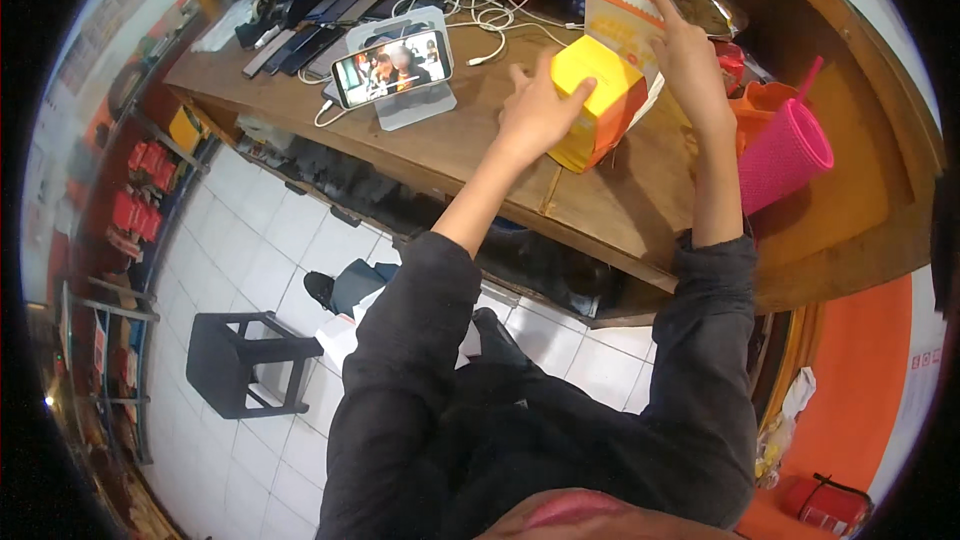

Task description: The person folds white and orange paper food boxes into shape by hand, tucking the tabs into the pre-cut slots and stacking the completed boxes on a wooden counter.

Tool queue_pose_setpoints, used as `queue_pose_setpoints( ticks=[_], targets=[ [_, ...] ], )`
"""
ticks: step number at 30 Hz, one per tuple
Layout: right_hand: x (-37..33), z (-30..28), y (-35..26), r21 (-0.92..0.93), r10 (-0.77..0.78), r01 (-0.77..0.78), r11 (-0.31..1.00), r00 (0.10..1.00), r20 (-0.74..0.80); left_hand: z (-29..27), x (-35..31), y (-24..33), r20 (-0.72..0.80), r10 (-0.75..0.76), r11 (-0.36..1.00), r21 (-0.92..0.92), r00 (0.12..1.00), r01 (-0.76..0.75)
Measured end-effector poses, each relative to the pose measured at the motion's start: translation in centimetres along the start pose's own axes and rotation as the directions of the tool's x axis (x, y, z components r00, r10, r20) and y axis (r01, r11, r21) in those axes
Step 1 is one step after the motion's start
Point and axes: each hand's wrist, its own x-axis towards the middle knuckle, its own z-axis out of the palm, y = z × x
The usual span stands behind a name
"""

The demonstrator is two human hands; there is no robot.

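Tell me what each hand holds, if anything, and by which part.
Left hand: the yellow box, by its top and left side. Right hand: the orange-and-white packaging, by its right edge.

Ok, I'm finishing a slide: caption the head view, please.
Left hand holding a yellow box, right hand at the patterned packaging behind it, over a wooden table.

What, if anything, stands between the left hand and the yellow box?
Nothing visible: the left hand is already on the yellow box. The orange-and-white packet at the right hand stands behind the box, not between it and the left hand.
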Motion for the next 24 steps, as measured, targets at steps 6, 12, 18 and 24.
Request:
queue_pose_setpoints(
  ticks=[6,12,18,24],
  targets=[
    [1.4,6.5,4.0,-0.468,-0.431,0.305,0.83,0.882,-0.19,1.0,-1.0,-0.1,-0.195,0.029,0.985,0.172,0.98,0.005],
    [1.4,11.6,10.2,-0.096,-0.177,0.227,0.969,0.912,0.369,0.0,-0.8,-0.3,-0.097,0.024,0.964,0.266,0.995,0.002],
    [-1.5,9.4,11.5,0.081,-0.245,0.231,0.97,0.923,0.298,-1.9,-9.8,-4.5,-0.225,0.428,0.903,0.143,0.875,-0.405],
    [-12.9,3.9,-4.2,-0.061,-0.161,0.151,0.987,0.853,-0.496,-6.3,-27.7,-12.7,0.143,0.245,0.912,0.302,0.959,-0.278]
  ],
)
